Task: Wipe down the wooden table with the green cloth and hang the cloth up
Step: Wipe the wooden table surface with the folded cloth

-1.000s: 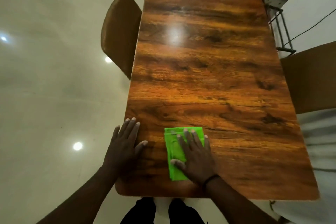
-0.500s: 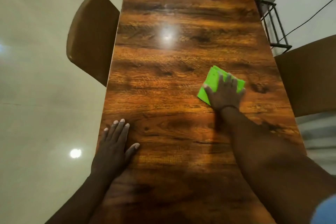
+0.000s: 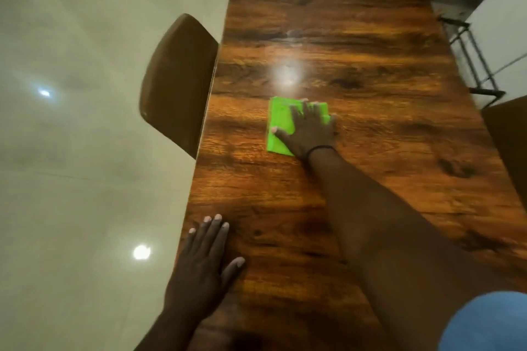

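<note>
Head view: right hand point(image 3: 309, 132) flat, fingers straight, pressing folded green cloth point(image 3: 281, 122) onto wooden table point(image 3: 385, 137) near its middle. Left hand point(image 3: 201, 268) released, spread flat at near left table edge. Brown chair point(image 3: 178, 81) tucked at left side.

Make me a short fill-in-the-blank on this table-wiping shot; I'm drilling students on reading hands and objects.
1. The right hand presses flat on the ____ cloth.
2. The left hand rests flat near the table's ____ edge.
3. The right wrist wears a thin ____ band.
4. A brown chair stands at the table's ____ side.

Missing words: green; left; black; left
</note>
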